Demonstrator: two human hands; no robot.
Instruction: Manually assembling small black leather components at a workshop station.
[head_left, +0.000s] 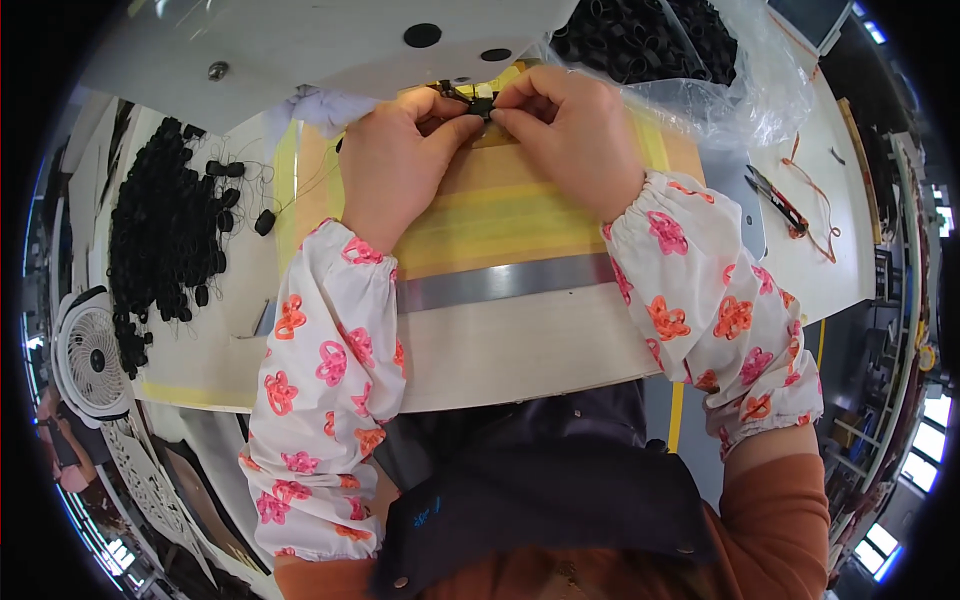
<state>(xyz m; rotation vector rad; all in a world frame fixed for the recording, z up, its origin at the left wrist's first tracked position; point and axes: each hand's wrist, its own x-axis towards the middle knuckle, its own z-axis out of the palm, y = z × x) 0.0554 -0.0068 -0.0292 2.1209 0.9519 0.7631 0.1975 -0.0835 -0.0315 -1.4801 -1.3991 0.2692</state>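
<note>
My left hand and my right hand meet at the far side of the table, under the white sewing machine head. Fingertips of both pinch a small black fabric piece close to the lit needle area. Its full shape is partly hidden by the fingers. White flower-patterned sleeve covers run up both my forearms. Beneath the hands lies the machine bed, covered with yellow and tan tape.
A large heap of black loops with loose threads lies at left. The clear plastic bag at back right holds more black loops. Thread snips and an orange cord lie at right. A white fan stands beyond the left edge.
</note>
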